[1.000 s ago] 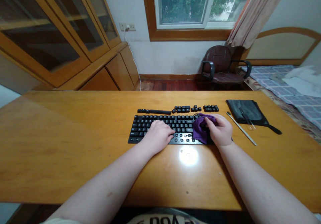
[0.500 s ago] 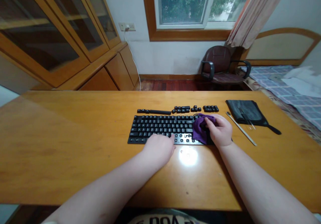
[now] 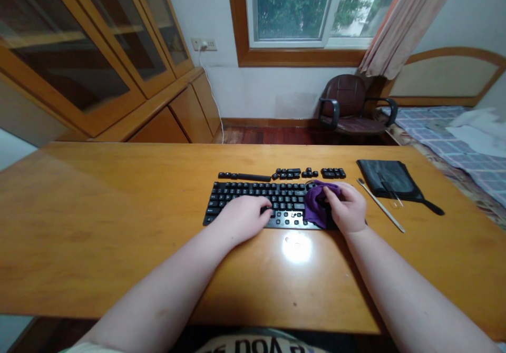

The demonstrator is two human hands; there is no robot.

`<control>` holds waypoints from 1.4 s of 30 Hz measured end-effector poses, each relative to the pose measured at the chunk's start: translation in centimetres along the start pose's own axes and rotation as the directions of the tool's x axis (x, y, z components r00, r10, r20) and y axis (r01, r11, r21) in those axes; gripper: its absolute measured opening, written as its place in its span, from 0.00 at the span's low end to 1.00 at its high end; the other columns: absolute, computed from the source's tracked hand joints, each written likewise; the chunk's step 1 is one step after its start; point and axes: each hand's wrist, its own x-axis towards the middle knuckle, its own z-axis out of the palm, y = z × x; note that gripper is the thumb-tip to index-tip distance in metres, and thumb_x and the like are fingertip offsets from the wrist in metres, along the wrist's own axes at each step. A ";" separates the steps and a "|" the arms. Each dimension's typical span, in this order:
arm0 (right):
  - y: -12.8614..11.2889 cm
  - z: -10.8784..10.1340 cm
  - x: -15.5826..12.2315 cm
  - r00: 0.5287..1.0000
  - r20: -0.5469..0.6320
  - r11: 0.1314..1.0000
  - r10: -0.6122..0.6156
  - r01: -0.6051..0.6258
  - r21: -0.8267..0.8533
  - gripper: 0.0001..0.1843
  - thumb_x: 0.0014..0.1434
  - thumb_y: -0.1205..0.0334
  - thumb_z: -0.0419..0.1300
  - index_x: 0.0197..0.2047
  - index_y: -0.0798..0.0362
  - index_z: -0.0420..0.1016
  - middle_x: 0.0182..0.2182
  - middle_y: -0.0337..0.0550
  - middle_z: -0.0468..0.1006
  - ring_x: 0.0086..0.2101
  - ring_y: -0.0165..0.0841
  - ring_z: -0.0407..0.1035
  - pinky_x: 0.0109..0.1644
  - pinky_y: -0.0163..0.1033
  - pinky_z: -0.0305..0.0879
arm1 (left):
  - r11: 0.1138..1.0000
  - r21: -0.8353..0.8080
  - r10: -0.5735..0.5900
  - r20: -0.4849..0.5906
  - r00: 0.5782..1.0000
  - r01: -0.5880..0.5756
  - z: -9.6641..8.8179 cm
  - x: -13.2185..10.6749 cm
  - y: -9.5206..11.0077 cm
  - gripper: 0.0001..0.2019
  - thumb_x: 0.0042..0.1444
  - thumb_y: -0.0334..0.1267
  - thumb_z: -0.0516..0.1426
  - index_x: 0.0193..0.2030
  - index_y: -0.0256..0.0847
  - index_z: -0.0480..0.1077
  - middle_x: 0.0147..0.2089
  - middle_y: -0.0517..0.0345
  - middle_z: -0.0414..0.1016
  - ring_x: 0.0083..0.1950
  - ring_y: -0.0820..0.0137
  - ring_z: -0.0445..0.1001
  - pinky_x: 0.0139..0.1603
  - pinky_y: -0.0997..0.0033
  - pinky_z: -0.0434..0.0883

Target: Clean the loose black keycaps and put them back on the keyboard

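Note:
A black keyboard [image 3: 284,200] lies on the desk; its lower right part is stripped of keycaps, showing the bare switches. My left hand [image 3: 243,217] rests over its middle, thumb and forefinger closed around a dark keycap [image 3: 266,209], which is partly hidden by them. In my right hand [image 3: 348,208] is a bunched purple cloth [image 3: 315,205], pinched between thumb and fingers and lying over the right end of the keyboard. Loose black keycaps [image 3: 290,174] and a loose space bar [image 3: 254,177] are lined up behind the keyboard.
To the right, a thin brush [image 3: 381,205] lies beside a black pouch [image 3: 389,179], with a wire tool [image 3: 389,188] on the pouch. The wooden desk [image 3: 118,226] extends left. Beyond it stand a chair [image 3: 348,103], a cabinet [image 3: 158,105] and a bed [image 3: 430,124].
My left hand has shifted slightly up and left, its forefinger going from pointing at the keys to closing with the thumb around a keycap. My right hand holds the cloth in nearly the same place.

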 end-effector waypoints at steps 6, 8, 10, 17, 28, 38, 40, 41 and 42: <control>0.3 0.1 -0.1 1.000 0.015 1.000 -0.027 0.027 -0.003 0.08 0.55 0.58 0.60 0.32 0.52 0.77 0.30 0.44 0.79 0.32 0.36 0.73 0.40 0.42 0.69 | 0.995 -0.051 -0.096 -0.164 0.982 0.089 -2.9 4.5 -3.2 0.13 0.56 0.44 0.51 0.36 0.43 0.76 0.36 0.55 0.78 0.37 0.65 0.74 0.37 0.68 0.67; 0.3 0.1 -0.1 0.999 0.020 1.000 -0.028 0.029 -0.011 0.08 0.55 0.58 0.60 0.32 0.52 0.77 0.30 0.44 0.80 0.32 0.36 0.73 0.40 0.42 0.69 | 0.996 -0.037 -0.092 -0.179 0.980 0.086 -2.9 7.0 -4.0 0.13 0.55 0.43 0.52 0.37 0.42 0.76 0.37 0.53 0.79 0.39 0.64 0.74 0.40 0.67 0.67; 0.2 0.1 -0.1 0.999 0.026 0.999 -0.031 0.031 -0.018 0.08 0.55 0.58 0.60 0.33 0.51 0.78 0.30 0.44 0.80 0.32 0.36 0.73 0.40 0.42 0.69 | 0.996 -0.049 -0.084 -0.150 0.985 0.077 -2.3 9.6 -4.4 0.12 0.54 0.42 0.53 0.37 0.41 0.76 0.39 0.52 0.79 0.41 0.63 0.74 0.42 0.67 0.67; 0.1 0.1 -0.2 0.999 0.036 0.999 -0.010 0.009 0.030 0.07 0.55 0.59 0.60 0.34 0.51 0.77 0.32 0.45 0.79 0.34 0.37 0.73 0.41 0.43 0.69 | 0.999 -0.020 -0.052 -0.053 0.997 0.051 0.3 15.5 -3.9 0.11 0.51 0.38 0.56 0.39 0.43 0.78 0.42 0.53 0.79 0.44 0.63 0.75 0.44 0.69 0.69; -0.1 0.1 -0.1 0.999 0.039 0.999 -0.009 0.007 0.046 0.06 0.55 0.60 0.60 0.34 0.51 0.77 0.32 0.45 0.79 0.34 0.36 0.72 0.41 0.43 0.69 | 0.996 0.032 -0.082 -0.009 0.997 0.082 1.5 18.0 -3.5 0.11 0.48 0.42 0.59 0.37 0.44 0.78 0.40 0.51 0.79 0.42 0.61 0.75 0.44 0.68 0.70; 0.2 0.3 -0.3 0.999 0.041 0.998 -0.011 0.008 0.064 0.05 0.55 0.61 0.60 0.34 0.51 0.76 0.32 0.44 0.79 0.34 0.36 0.72 0.41 0.42 0.69 | 0.998 0.044 -0.041 0.021 0.999 0.040 1.2 17.7 -3.4 0.11 0.48 0.39 0.59 0.39 0.45 0.78 0.40 0.53 0.80 0.42 0.64 0.75 0.45 0.70 0.69; 0.2 0.3 -0.3 0.999 0.040 0.998 -0.013 0.010 0.067 0.05 0.55 0.61 0.60 0.33 0.51 0.76 0.32 0.44 0.79 0.34 0.36 0.72 0.41 0.42 0.69 | 0.998 0.039 -0.043 0.024 0.999 0.042 1.4 17.7 -3.2 0.11 0.48 0.38 0.59 0.38 0.44 0.78 0.40 0.52 0.80 0.42 0.63 0.75 0.45 0.69 0.69; 0.1 0.2 -0.2 0.999 0.041 0.998 -0.013 0.010 0.067 0.05 0.55 0.61 0.60 0.33 0.51 0.76 0.32 0.44 0.79 0.34 0.36 0.72 0.40 0.42 0.69 | 0.999 0.032 -0.042 0.022 0.999 0.041 1.5 17.7 -3.2 0.10 0.48 0.37 0.59 0.38 0.44 0.78 0.39 0.52 0.80 0.42 0.63 0.76 0.45 0.69 0.69; 0.1 0.2 -0.2 0.999 0.043 0.998 -0.011 0.008 0.067 0.05 0.55 0.61 0.60 0.33 0.51 0.76 0.32 0.44 0.79 0.34 0.36 0.72 0.40 0.42 0.69 | 0.999 0.023 -0.039 0.020 0.999 0.039 1.6 17.7 -3.2 0.10 0.47 0.37 0.59 0.37 0.44 0.78 0.39 0.53 0.80 0.42 0.63 0.76 0.45 0.69 0.69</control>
